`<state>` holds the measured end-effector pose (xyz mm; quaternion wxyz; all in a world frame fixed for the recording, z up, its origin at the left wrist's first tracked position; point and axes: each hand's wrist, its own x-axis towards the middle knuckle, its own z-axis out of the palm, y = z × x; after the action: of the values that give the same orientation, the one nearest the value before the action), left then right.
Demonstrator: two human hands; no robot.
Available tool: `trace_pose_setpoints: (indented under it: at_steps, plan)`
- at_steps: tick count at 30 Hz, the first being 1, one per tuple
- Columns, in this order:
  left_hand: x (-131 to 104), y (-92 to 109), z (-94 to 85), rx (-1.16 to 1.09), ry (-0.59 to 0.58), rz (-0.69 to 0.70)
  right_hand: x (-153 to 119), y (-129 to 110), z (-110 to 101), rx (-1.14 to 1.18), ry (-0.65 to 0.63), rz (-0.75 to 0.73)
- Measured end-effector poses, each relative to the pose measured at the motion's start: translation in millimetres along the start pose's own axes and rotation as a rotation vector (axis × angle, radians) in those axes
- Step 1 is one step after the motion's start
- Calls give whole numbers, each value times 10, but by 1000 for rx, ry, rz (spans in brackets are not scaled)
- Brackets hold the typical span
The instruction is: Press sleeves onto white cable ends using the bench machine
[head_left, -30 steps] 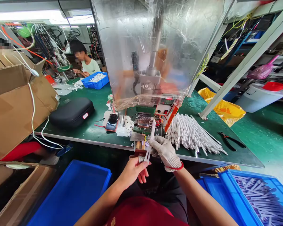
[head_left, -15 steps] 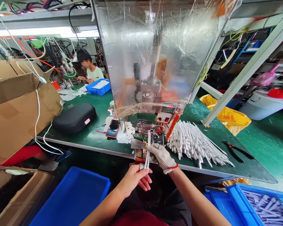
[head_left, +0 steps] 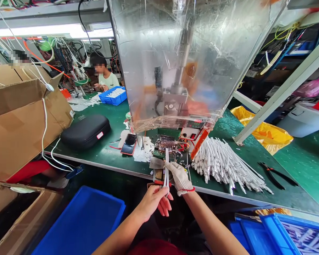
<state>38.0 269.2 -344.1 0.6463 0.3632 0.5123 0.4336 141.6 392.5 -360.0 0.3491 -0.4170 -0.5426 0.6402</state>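
Observation:
My bare left hand pinches the lower end of some narrow white strips between thumb and fingers. Higher up, my right hand, in a white knit glove with a red cuff edge, has its fingers closed on the same strips. Their far ends reach the debris-strewn metal fixture under the machine. A flat metal blade sticks out left of the gloved fingers; whether that hand also grips it, I cannot tell. To the right lies a big pile of white strips.
A scratched clear shield hangs over the fixture. On the green bench are a phone, a black case and black-handled pliers. Blue bins stand below. Another person sits behind at left.
The view has shifted slightly, so the bench items sit further right. My gloved hand has turned and moved left relative to the bench, closer over the strips. Both hands keep hold of the strips.

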Motion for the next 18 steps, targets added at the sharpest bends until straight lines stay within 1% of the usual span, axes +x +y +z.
trace_pose_setpoints:
  at_steps: [3,9,14,18]
  plan:
    - [-15,29,6,-21,-16,-11,-55,-56,23,16,72,16]
    - [-41,56,-25,-11,-49,-51,-154,-158,89,6,61,22]
    - [-12,50,-26,-36,-35,-49,-104,-138,112,23,51,9]
    - [14,40,-10,-60,-26,-43,-82,-164,119,112,45,-27]
